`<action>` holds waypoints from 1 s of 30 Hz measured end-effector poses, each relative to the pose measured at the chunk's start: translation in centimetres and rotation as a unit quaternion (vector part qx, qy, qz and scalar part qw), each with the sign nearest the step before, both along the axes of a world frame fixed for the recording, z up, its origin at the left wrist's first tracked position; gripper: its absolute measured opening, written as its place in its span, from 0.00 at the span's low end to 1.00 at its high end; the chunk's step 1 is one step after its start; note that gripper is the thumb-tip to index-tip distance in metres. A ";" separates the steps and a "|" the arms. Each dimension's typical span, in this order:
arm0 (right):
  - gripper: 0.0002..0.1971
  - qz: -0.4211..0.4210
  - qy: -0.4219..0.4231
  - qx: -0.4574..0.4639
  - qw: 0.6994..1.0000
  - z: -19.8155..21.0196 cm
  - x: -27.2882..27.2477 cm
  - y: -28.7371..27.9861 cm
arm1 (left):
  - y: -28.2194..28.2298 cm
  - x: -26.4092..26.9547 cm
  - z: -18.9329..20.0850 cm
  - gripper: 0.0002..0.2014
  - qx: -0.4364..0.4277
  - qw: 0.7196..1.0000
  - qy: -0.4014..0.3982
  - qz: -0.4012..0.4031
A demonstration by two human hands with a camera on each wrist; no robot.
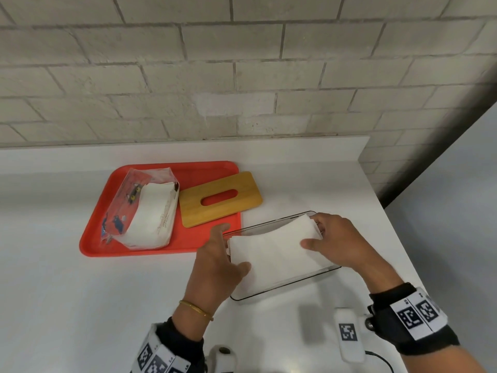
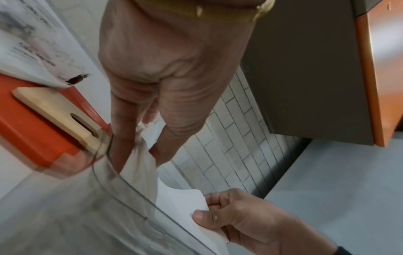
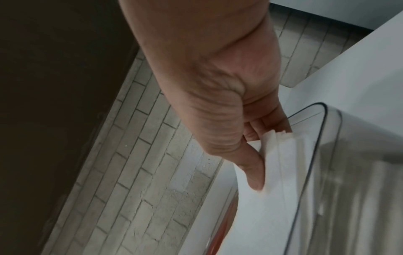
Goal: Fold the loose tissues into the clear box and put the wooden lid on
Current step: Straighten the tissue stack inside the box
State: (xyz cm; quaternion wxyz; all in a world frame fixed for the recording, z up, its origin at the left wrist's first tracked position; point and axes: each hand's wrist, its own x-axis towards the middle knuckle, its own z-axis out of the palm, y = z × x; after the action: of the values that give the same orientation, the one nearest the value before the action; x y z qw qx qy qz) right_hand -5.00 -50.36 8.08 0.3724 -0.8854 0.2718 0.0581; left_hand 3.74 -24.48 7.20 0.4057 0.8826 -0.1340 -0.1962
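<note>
Two hands hold a stack of white tissues (image 1: 271, 254) over the clear box (image 1: 301, 282), which sits on a white counter (image 1: 107, 305) near its right edge. The left hand (image 1: 215, 262) pinches the stack's left end, thumb on top and fingers beneath; the right hand (image 1: 336, 238) grips the right end the same way, its thumb pressed flat on the top sheet. The stack sags slightly in the middle and appears to rest partly inside the box, though the clear walls make its depth hard to judge.

Just left of the box, a red tray (image 1: 94, 243) carries an opened tissue packet (image 1: 142, 211). The wooden lid (image 1: 220, 197), with its oval slot, lies partly on the tray, its right end overhanging the tray's rim toward the brick wall (image 1: 242, 76). Bare counter lies in front of the box and along the tray's left side; the lid sits near the box's far left corner.
</note>
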 end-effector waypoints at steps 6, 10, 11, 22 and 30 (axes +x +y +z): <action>0.31 -0.009 0.017 -0.047 0.999 -0.6 0.4 1.0 | -0.6 -0.7 -0.3 0.45 0.055 0.995 -0.085 -0.021; 0.37 0.005 0.036 -0.116 0.993 -0.6 0.3 1.8 | -0.8 -2.0 0.0 0.35 0.111 0.972 -0.196 -0.062; 0.38 0.013 0.026 -0.147 0.989 -0.4 0.1 2.1 | -0.7 -2.1 -0.1 0.34 0.108 0.964 -0.231 -0.071; 0.29 0.177 0.037 -0.104 0.978 -1.3 0.2 2.3 | -0.8 -0.3 -1.3 0.24 0.118 0.942 -0.156 -0.273; 0.24 0.116 -0.140 -0.136 0.974 -1.0 0.7 2.3 | 6.3 11.6 2.6 0.05 -0.015 0.962 -0.228 0.148</action>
State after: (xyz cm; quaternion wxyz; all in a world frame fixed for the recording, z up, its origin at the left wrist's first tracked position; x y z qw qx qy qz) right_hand -4.33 -48.07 7.09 0.2733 -0.9527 0.1179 -0.0610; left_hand 15.38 -18.17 9.81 0.4023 0.9077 -0.0940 0.0739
